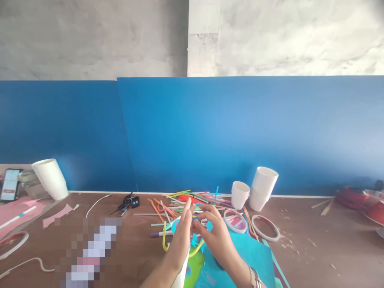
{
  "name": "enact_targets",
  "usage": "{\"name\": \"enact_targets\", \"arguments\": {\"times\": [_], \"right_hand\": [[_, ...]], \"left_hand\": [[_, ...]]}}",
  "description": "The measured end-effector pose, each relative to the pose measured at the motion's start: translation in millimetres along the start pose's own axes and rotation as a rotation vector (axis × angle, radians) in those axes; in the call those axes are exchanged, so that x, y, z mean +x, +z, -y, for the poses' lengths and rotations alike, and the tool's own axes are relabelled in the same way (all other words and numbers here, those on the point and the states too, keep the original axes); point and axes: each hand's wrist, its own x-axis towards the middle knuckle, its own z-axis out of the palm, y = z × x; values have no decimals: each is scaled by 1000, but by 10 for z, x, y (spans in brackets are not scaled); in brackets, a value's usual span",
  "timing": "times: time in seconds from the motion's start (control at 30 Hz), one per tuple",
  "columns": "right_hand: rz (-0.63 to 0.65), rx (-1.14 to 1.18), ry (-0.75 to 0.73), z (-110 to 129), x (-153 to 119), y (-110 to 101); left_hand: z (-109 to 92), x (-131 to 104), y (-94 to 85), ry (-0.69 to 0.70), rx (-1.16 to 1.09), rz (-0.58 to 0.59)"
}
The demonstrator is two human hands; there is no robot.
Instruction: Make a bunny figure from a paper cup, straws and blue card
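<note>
My left hand is upright with its fingers stretched out, beside a white object that is mostly hidden below it. My right hand faces it, fingers apart and slightly bent, its fingertips near the left palm; nothing shows clearly between them. Bent yellow straws stick out on both sides of the left hand. Under the hands lie a green cutout and a blue sheet. Colourful straws are heaped just behind the hands.
White cups and a small cup stand behind right, near tape rolls. Keys, a white cable, pink paper, tilted cups and a phone are left. A blue partition borders the table.
</note>
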Motion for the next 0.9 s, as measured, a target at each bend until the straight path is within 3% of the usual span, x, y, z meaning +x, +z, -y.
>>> {"name": "enact_targets", "arguments": {"times": [0.13, 0.27, 0.4, 0.53, 0.73, 0.9], "right_hand": [[-5, 295, 144, -57, 49, -35], [9, 413, 193, -106, 88, -64], [108, 311, 135, -68, 101, -84], [247, 266, 191, -24, 98, -121], [158, 200, 121, -54, 113, -149], [216, 352, 200, -55, 105, -135]], "left_hand": [[-105, 58, -48, 2, 277, -16], [-157, 106, -62, 39, 470, -9], [-126, 136, -86, 72, 454, 5], [-88, 176, -120, 46, 403, 13], [-108, 170, -123, 33, 429, 34], [-170, 163, -126, 62, 465, 37]]}}
